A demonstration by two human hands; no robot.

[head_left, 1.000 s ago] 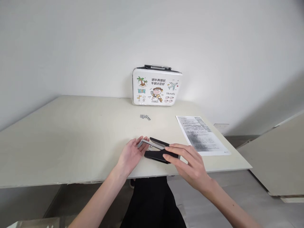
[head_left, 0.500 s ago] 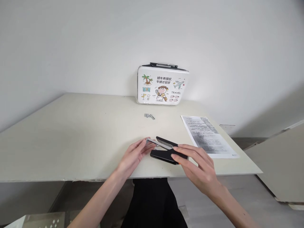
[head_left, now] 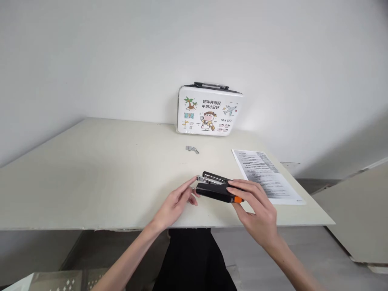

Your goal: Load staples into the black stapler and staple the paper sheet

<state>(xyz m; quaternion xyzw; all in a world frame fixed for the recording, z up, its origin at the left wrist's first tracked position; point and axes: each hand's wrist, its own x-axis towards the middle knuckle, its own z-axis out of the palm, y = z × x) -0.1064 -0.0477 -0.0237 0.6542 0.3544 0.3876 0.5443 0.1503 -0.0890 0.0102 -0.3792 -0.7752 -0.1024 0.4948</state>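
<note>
A black stapler (head_left: 214, 192) with an orange piece at its rear lies on its side above the table, its two black arms spread apart. Between the arms shows the metal staple rail (head_left: 209, 180). My right hand (head_left: 256, 208) is closed around the stapler's rear, with fingers over the top and thumb below. My left hand (head_left: 176, 204) has its index finger stretched out against the rail's front end; its other fingers are apart, loosely bent by the stapler's nose. Beyond the stapler, several grey staple strips (head_left: 192, 149) lie on the table.
A white case (head_left: 210, 113) with cartoon prints and a black handle stands against the wall at the back of the table (head_left: 91, 173). On the right lies a printed paper sheet (head_left: 266, 176). The table's front edge runs just below my hands.
The metal rail, which stuck out in my left fingers, now sits further in between the stapler's arms. My right hand has rolled the stapler so its orange piece shows.
</note>
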